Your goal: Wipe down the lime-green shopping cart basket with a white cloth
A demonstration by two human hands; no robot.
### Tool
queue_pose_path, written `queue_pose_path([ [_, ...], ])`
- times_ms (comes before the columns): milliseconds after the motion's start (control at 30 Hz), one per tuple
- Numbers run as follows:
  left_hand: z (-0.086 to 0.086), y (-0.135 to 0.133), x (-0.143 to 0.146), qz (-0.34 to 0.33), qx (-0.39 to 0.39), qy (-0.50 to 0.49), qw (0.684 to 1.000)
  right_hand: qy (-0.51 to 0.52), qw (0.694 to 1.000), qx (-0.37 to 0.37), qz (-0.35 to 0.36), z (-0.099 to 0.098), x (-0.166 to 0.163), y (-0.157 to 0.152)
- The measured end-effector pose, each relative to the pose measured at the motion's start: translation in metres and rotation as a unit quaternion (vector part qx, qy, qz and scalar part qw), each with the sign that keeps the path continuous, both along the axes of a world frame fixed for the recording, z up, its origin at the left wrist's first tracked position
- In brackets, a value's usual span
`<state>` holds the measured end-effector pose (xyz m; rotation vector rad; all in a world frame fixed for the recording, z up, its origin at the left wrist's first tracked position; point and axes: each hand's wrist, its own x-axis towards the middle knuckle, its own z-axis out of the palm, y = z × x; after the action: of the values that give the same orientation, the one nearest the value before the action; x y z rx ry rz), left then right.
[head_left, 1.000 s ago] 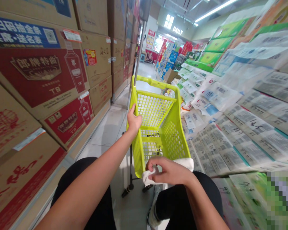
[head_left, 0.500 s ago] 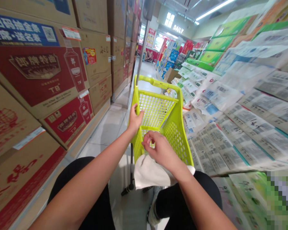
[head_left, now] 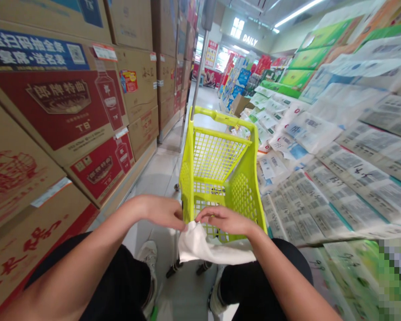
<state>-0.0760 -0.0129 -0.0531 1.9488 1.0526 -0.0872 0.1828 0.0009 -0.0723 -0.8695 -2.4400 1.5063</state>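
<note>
A lime-green plastic shopping cart (head_left: pixel 243 196) stands in the aisle right in front of my knees. Over its near rim hangs a white cloth (head_left: pixel 207 247). My left hand (head_left: pixel 162 213) pinches the cloth's left edge with closed fingers. My right hand (head_left: pixel 225 219) grips the cloth's top edge just to the right, against the cart's near wall. Both hands sit close together above my black-trousered legs.
Stacked cardboard liquor cases (head_left: pixel 67 107) line the left side. Sloping stacks of wrapped paper-goods packs (head_left: pixel 347 165) fill the right. A grey metal pole (head_left: pixel 198 76) rises behind the cart. The tiled aisle (head_left: pixel 157 174) runs ahead toward more displays and a "DAILY" sign (head_left: pixel 249 41).
My left hand let go of the cart's left rim and came down onto the cloth. My right hand dropped lower, and the cloth now spreads between both hands.
</note>
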Motion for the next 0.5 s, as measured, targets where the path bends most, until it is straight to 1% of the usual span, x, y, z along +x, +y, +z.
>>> queue_pose_path([
  [33,0.002,-0.008,0.000,-0.060,-0.045,-0.025,0.997,0.008,1.000,-0.006,-0.005,-0.005,-0.001,-0.001],
  [67,0.003,-0.014,0.002,-0.095,-0.066,-0.052,0.992,0.010,1.000,-0.010,-0.005,-0.008,-0.003,-0.002],
  [100,0.002,-0.018,0.005,-0.106,-0.064,-0.074,0.989,0.008,1.000,-0.010,0.001,-0.011,-0.003,-0.003],
  [200,-0.008,-0.021,0.012,-0.099,-0.012,-0.120,0.988,0.008,0.999,-0.012,0.028,-0.015,-0.003,-0.001],
  [233,-0.011,-0.019,0.012,-0.105,-0.009,-0.128,0.986,0.009,0.999,-0.019,0.036,-0.015,-0.002,0.000],
  [300,-0.016,-0.015,0.009,-0.128,-0.028,-0.147,0.980,0.004,0.998,-0.042,0.045,-0.016,-0.001,0.002],
  [367,-0.016,-0.009,0.004,-0.145,-0.055,-0.158,0.975,-0.006,0.997,-0.056,0.047,-0.016,-0.001,0.004],
  [433,-0.014,-0.004,-0.003,-0.142,-0.079,-0.169,0.972,-0.016,0.997,-0.055,0.049,-0.014,-0.003,0.004],
  [500,-0.011,0.000,-0.009,-0.124,-0.097,-0.181,0.971,-0.014,0.997,-0.063,0.049,-0.011,-0.006,0.005],
])
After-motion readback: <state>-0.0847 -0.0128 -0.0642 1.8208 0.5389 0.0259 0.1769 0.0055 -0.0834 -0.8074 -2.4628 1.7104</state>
